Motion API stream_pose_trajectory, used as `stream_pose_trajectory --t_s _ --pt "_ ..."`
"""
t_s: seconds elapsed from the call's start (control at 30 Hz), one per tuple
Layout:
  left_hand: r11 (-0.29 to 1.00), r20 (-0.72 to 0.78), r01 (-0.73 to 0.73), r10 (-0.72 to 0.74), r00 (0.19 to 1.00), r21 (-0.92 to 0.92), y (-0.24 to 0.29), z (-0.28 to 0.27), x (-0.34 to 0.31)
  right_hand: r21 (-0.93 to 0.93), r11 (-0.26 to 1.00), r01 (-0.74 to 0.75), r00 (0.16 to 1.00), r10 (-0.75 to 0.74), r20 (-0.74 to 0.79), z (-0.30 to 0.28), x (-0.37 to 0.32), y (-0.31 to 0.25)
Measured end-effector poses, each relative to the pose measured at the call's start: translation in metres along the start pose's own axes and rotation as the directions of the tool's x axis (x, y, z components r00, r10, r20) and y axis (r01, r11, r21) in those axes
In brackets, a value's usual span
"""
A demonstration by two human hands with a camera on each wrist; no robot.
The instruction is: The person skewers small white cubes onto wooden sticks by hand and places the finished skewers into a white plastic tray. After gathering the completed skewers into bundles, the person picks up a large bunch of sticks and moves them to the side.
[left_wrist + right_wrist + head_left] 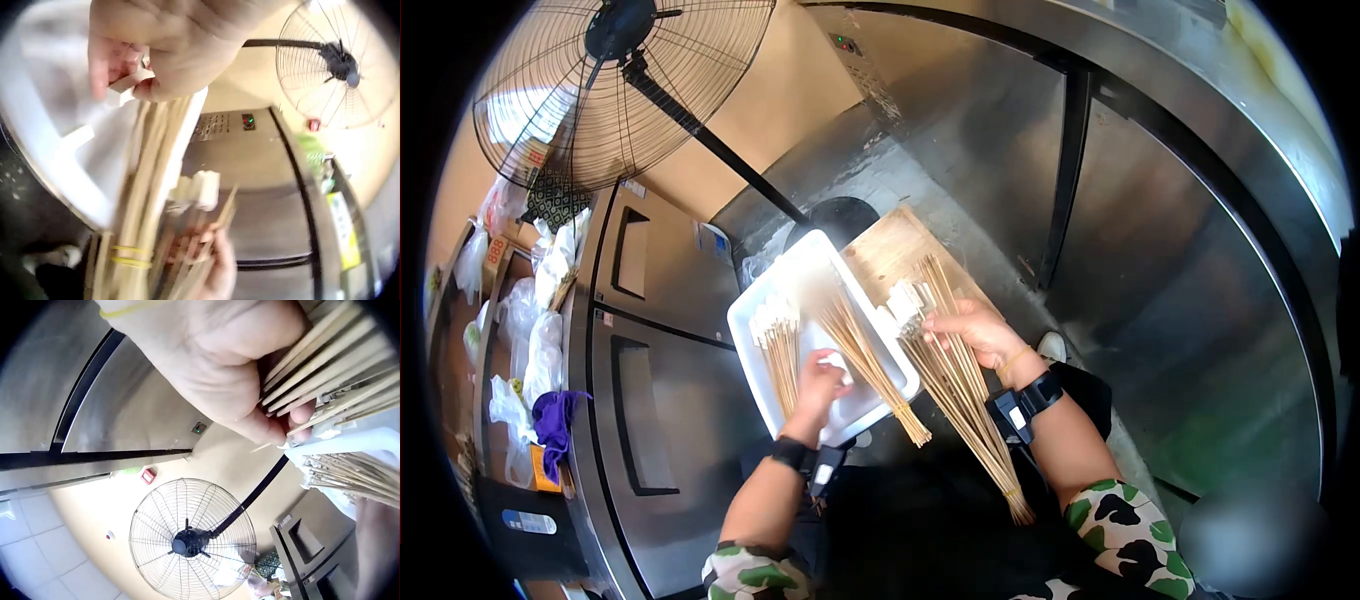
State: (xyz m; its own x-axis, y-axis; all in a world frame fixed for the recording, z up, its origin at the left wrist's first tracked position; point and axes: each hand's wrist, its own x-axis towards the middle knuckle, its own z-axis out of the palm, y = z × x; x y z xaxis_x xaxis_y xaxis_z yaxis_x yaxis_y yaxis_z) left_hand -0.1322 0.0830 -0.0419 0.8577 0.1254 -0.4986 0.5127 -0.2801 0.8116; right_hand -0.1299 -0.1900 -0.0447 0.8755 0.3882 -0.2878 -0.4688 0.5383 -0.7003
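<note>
My left hand (822,382) is over the white tray (738,318) and pinches a small pale white block (130,87) between thumb and fingers. My right hand (978,332) holds thin bamboo skewers (312,359) at their upper ends, and white pieces (904,298) sit on skewer tips beside its fingers. From there a long bundle of skewers (975,430) runs down toward the lap. Across the tray's right side lies another skewer bundle (870,370), tied with a yellow band (131,257). Skewers tipped with white pieces (776,325) lie at the tray's left.
A wooden board (895,245) is right of the tray. Behind stands a floor fan (710,140) on a round black base (840,220). Steel cabinets (665,400) flank the left, with bagged goods (540,330) beyond; more steel doors (1200,300) fill the right.
</note>
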Motion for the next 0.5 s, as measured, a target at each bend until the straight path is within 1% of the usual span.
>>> stream_pose_trajectory --t_s 0.03,0.07,0.13,0.17,0.23,0.3,0.37,0.4,0.43,0.5 --pt "0.983 0.019 -0.011 0.015 1.0 -0.181 0.015 -0.01 -0.006 -0.019 1.0 0.003 1.0 -0.003 0.005 0.0 -0.001 -0.001" --pt "0.934 0.031 -0.019 0.032 0.999 -0.357 0.028 -0.018 -0.011 -0.039 0.999 0.003 1.0 -0.003 0.014 0.002 -0.001 -0.002" --pt "0.887 0.088 -0.061 0.113 0.99 -0.458 0.056 -0.025 -0.017 -0.037 0.999 -0.012 1.0 0.012 0.012 0.004 -0.001 -0.002" --pt "0.866 0.095 -0.078 0.143 0.985 -0.494 0.074 -0.017 -0.024 -0.028 0.999 -0.016 1.0 0.016 0.011 0.004 -0.001 -0.001" --pt "0.843 0.141 -0.085 0.187 0.972 -0.532 0.087 -0.005 -0.015 0.02 1.0 -0.02 1.0 0.019 0.021 0.003 0.001 0.001" --pt "0.829 0.194 -0.078 0.219 0.956 -0.553 0.102 0.014 -0.01 0.016 1.0 0.023 0.998 -0.024 0.056 0.002 0.0 0.001" --pt "0.834 0.241 -0.042 0.206 0.948 -0.55 0.105 0.027 0.005 0.033 0.998 0.045 0.996 -0.048 0.072 0.001 0.0 0.002" --pt "0.837 0.261 -0.026 0.2 0.944 -0.547 0.106 0.033 0.013 0.01 1.0 0.029 0.998 -0.03 0.061 0.001 -0.002 0.0" --pt "0.831 0.294 0.014 0.181 0.938 -0.556 0.108 0.038 0.02 -0.008 0.999 0.038 0.997 -0.038 0.067 0.0 0.0 0.001" --pt "0.82 0.319 0.038 0.18 0.931 -0.572 0.109 0.045 0.031 -0.028 0.998 0.055 0.995 -0.053 0.082 -0.001 0.003 0.003"
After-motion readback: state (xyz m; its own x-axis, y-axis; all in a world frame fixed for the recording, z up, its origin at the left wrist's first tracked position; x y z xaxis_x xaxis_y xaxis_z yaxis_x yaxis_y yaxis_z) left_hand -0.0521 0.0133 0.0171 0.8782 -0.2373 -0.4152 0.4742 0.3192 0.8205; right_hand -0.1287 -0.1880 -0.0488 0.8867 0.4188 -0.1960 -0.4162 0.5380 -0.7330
